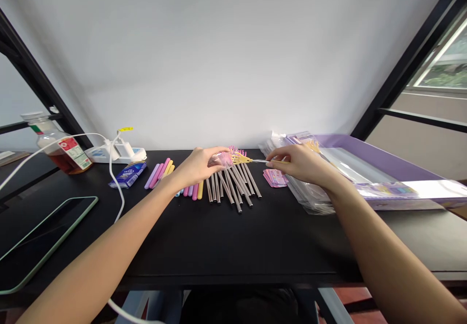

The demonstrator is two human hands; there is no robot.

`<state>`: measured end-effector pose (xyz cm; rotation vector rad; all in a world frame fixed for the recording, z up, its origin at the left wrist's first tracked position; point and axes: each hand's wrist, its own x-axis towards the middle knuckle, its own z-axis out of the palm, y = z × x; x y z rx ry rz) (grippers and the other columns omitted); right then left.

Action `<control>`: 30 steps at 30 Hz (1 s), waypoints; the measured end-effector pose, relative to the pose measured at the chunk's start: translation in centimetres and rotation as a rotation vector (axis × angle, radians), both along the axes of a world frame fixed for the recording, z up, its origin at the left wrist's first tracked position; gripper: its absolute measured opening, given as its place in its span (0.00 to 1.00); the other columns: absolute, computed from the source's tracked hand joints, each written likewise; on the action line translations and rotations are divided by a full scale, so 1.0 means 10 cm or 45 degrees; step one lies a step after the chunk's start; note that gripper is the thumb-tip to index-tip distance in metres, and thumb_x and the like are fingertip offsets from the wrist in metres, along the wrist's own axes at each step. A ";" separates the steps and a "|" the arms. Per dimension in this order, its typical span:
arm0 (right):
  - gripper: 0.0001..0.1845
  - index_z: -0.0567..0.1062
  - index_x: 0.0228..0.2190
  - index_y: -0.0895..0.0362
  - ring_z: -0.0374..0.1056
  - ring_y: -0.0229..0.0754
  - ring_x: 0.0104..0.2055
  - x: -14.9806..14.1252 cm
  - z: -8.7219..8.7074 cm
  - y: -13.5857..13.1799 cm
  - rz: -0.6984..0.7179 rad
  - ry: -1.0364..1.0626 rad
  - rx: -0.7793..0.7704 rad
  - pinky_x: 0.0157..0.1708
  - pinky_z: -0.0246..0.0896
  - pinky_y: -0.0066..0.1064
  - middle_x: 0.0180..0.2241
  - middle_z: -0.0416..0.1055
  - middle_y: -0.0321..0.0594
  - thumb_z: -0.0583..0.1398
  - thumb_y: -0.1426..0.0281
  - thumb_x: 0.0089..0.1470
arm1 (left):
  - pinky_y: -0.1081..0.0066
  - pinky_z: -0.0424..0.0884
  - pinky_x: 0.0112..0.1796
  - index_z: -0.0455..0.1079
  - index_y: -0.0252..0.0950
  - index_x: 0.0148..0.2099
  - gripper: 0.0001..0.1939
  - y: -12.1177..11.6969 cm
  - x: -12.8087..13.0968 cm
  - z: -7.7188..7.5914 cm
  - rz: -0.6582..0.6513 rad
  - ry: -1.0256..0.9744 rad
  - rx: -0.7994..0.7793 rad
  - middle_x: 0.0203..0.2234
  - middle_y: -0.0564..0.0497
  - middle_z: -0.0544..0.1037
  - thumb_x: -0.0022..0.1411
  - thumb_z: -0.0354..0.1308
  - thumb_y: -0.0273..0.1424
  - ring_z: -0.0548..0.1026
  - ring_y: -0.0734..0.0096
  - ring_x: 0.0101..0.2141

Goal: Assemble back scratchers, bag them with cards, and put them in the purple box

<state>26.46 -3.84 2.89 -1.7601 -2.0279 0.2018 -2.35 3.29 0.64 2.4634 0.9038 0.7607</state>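
My left hand [199,167] is closed around a small clear bag with something pink [223,159] in it, above a fan of metal rods [233,184] on the black table [233,236]. My right hand [297,162] pinches the thin metal stem of a yellow hand-shaped scratcher [241,158], whose head touches the bag's mouth. Pink, purple and yellow handle sleeves [164,171] lie left of the rods. A small stack of pink cards [276,178] lies under my right hand.
A purple tray [368,156] with clear bags [314,195] and packed items sits at the right. At the left are a tablet [40,239], a blue tissue pack [128,174], a white power strip [116,153] with cable, and a bottle of brown liquid [60,149].
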 end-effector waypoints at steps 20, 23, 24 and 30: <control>0.16 0.81 0.37 0.55 0.71 0.42 0.28 -0.02 0.05 -0.06 0.234 0.234 -0.129 0.30 0.65 0.34 0.27 0.77 0.39 0.63 0.56 0.54 | 0.66 0.73 0.47 0.58 0.47 0.65 0.30 -0.04 -0.07 0.10 -0.119 0.070 -0.113 0.42 0.50 0.82 0.63 0.60 0.35 0.81 0.69 0.40; 0.18 0.82 0.38 0.55 0.71 0.41 0.28 -0.03 0.05 -0.06 0.253 0.245 -0.133 0.30 0.65 0.33 0.27 0.77 0.39 0.64 0.55 0.54 | 0.67 0.74 0.45 0.59 0.49 0.65 0.31 -0.07 -0.06 0.12 -0.149 0.012 -0.130 0.52 0.48 0.78 0.62 0.62 0.37 0.81 0.70 0.37; 0.18 0.82 0.38 0.55 0.71 0.41 0.29 -0.03 0.04 -0.05 0.258 0.251 -0.123 0.30 0.65 0.33 0.27 0.77 0.39 0.64 0.55 0.54 | 0.67 0.75 0.44 0.59 0.50 0.65 0.31 -0.08 -0.06 0.12 -0.154 0.004 -0.124 0.53 0.48 0.77 0.62 0.63 0.36 0.81 0.71 0.37; 0.19 0.82 0.37 0.56 0.70 0.40 0.26 -0.01 0.04 -0.04 0.245 0.270 -0.166 0.29 0.65 0.33 0.26 0.77 0.40 0.64 0.54 0.54 | 0.66 0.76 0.39 0.62 0.48 0.63 0.26 -0.12 -0.03 0.14 -0.056 0.060 0.021 0.46 0.50 0.79 0.64 0.59 0.35 0.80 0.69 0.35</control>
